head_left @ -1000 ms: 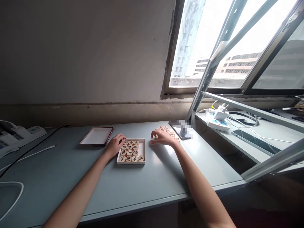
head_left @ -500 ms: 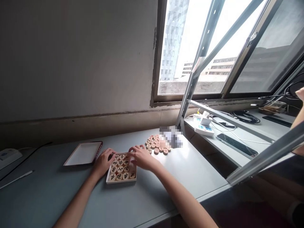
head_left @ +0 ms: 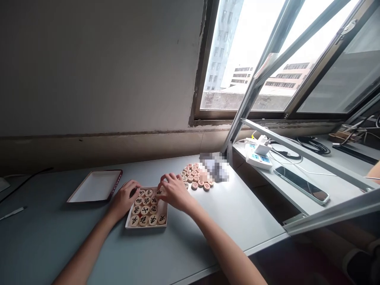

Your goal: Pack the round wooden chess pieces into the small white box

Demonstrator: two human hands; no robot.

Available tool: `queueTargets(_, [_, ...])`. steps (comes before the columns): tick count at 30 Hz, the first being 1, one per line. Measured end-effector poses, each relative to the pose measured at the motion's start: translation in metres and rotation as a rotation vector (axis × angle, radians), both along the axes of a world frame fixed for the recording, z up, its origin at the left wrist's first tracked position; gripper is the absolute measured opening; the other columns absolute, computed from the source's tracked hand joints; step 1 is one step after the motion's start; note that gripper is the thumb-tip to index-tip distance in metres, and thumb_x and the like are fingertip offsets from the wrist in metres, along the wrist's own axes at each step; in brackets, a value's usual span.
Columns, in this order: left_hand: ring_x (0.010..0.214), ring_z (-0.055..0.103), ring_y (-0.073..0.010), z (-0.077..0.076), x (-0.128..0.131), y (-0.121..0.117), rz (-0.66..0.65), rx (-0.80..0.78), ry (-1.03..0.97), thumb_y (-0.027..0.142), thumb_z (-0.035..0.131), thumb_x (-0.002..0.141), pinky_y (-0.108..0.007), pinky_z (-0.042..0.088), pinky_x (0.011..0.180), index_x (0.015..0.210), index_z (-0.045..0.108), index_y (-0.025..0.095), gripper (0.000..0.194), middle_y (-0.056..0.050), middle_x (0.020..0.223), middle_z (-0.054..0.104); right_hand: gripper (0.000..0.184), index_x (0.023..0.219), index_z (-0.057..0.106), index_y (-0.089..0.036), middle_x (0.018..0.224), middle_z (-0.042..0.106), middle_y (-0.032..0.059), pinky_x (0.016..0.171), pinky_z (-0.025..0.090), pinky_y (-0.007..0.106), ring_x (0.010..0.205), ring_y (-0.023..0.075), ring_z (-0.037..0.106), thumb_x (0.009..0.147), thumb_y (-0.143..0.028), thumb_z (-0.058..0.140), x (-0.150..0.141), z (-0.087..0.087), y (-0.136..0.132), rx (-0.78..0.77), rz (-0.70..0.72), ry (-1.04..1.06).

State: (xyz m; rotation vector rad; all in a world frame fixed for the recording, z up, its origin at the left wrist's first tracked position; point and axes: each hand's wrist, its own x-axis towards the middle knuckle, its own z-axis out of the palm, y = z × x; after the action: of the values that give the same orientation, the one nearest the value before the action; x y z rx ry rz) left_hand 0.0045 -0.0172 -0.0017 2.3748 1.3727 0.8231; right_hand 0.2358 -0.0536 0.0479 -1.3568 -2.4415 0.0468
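Nearest to me on the grey counter (head_left: 118, 253) lies the shallow white tray (head_left: 145, 227), with round wooden pieces (head_left: 145, 210) in it, their black characters upward. The bottom row has four pieces; above it, a gap runs along the right side. My left hand (head_left: 125, 198) is at the upper left corner of the tray, the fingers curled by its rim; if they clamp it or only rest there, I cannot tell. My right hand (head_left: 173, 192) is over the upper right corner, the fingers bent down upon one piece (head_left: 160, 191); whether they pinch it, I also cannot tell. I think this piece could tilt against its neighbour if I press unevenly, and the tray could slide if my left hand holds too lightly. Further away to the left lies the lid (head_left: 95, 186), open side up. On the other side, just beyond my right hand, are the loose pieces (head_left: 196, 179), close together; my knuckles could knock the nearest ones, if I move outward carelessly.
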Motion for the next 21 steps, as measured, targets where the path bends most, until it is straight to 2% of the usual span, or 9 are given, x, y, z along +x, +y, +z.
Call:
queueTargets(3, [0.09, 0.055, -0.0195, 0.0, 0.0, 0.0, 0.004, -0.006, -0.003, 0.034, 0.039, 0.086, -0.029, 0.043, 0.079, 0.083, 0.056, 0.021, 0.022, -0.004, 0.092, 0.058, 0.028, 0.1, 0.057, -0.027, 0.113, 0.051, 0.0043, 0.087, 0.033, 0.038, 0.104, 0.0228, 0.042, 0.086, -0.05, 0.048, 0.015, 0.005, 0.007, -0.031, -0.099, 0.097])
queueTargets(7, [0.09, 0.055, -0.0187, 0.002, 0.001, 0.0, 0.007, -0.029, -0.004, 0.033, 0.039, 0.086, -0.028, 0.043, 0.078, 0.084, 0.056, 0.021, 0.021, -0.003, 0.093, 0.058, 0.021, 0.1, 0.055, -0.025, 0.118, 0.047, 0.008, 0.091, 0.029, 0.045, 0.111, 0.0271, 0.039, 0.086, -0.04, 0.049, 0.029, -0.006, 0.015, -0.056, -0.276, 0.006])
queueTargets(9, [0.09, 0.055, -0.0187, 0.002, 0.001, 0.0, 0.004, -0.039, -0.003, 0.032, 0.038, 0.086, -0.028, 0.042, 0.078, 0.085, 0.056, 0.021, 0.021, -0.003, 0.093, 0.058, 0.021, 0.102, 0.055, -0.023, 0.119, 0.046, 0.0098, 0.091, 0.03, 0.048, 0.113, 0.029, 0.038, 0.086, -0.036, 0.05, 0.036, -0.01, 0.016, -0.097, -0.279, -0.019])
queueTargets(11, [0.091, 0.055, -0.019, 0.002, 0.0, 0.001, -0.001, -0.042, -0.006, 0.032, 0.038, 0.086, -0.028, 0.042, 0.078, 0.085, 0.056, 0.021, 0.022, -0.003, 0.093, 0.058, 0.026, 0.107, 0.053, -0.024, 0.123, 0.045, 0.0089, 0.092, 0.031, 0.047, 0.115, 0.0275, 0.038, 0.086, -0.038, 0.049, 0.048, -0.006, 0.019, -0.136, -0.221, 0.061])
queueTargets(15, [0.091, 0.055, -0.0193, 0.001, 0.0, 0.003, 0.001, -0.036, -0.019, 0.032, 0.038, 0.086, -0.028, 0.042, 0.08, 0.085, 0.058, 0.02, 0.023, -0.004, 0.094, 0.058, 0.037, 0.12, 0.048, -0.025, 0.128, 0.047, 0.0057, 0.094, 0.037, 0.035, 0.115, 0.0187, 0.044, 0.092, -0.044, 0.035, 0.1, 0.017, 0.045, -0.205, -0.132, 0.488])
queueTargets(18, [0.09, 0.055, -0.0192, 0.0, 0.0, 0.003, -0.007, -0.035, -0.035, 0.031, 0.038, 0.085, -0.029, 0.043, 0.078, 0.086, 0.058, 0.02, 0.022, -0.004, 0.093, 0.059, 0.047, 0.102, 0.062, -0.018, 0.109, 0.062, 0.0077, 0.089, 0.042, 0.032, 0.101, 0.0189, 0.056, 0.09, -0.052, 0.03, 0.152, 0.023, 0.078, -0.244, -0.219, 0.707])
queueTargets(21, [0.089, 0.055, -0.019, -0.001, -0.001, 0.003, -0.017, -0.048, -0.056, 0.031, 0.038, 0.085, -0.029, 0.042, 0.078, 0.085, 0.057, 0.02, 0.022, -0.004, 0.092, 0.059, 0.051, 0.088, 0.068, -0.016, 0.099, 0.068, 0.0086, 0.091, 0.043, 0.032, 0.096, 0.0195, 0.06, 0.087, -0.055, 0.036, 0.192, 0.014, 0.107, -0.281, -0.368, 0.789])
